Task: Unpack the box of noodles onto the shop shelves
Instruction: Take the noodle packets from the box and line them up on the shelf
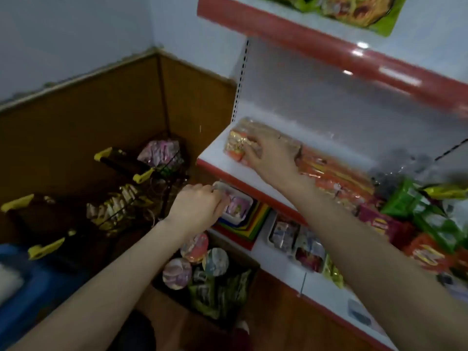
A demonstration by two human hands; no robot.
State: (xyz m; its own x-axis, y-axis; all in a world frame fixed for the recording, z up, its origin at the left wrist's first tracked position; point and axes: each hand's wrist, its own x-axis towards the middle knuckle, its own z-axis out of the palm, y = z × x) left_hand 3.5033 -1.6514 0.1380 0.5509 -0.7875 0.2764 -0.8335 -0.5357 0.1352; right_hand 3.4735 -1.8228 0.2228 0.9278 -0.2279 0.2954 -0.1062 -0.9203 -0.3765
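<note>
**Head cam: middle shelf filling up, box nowhere near empty**

Head view, biggest thing first. That's the white metal shelving unit with red edge strips, and its middle shelf has a row of orange plastic noodle packets lying along it. Down on the floor sits the dark cardboard box. It's got round foil-lidded noodle cups and green packets inside, so I'd say there's plenty left to unpack.

The right hand is over the orange-and-yellow packet at the left end of that row. Its fingers curl down around the packet, which rests on the shelf. The left hand is lower, fingers bent at a white tray with a pink pack on the shelf below. It's too blurry to tell if it's actually holding anything.
</note>
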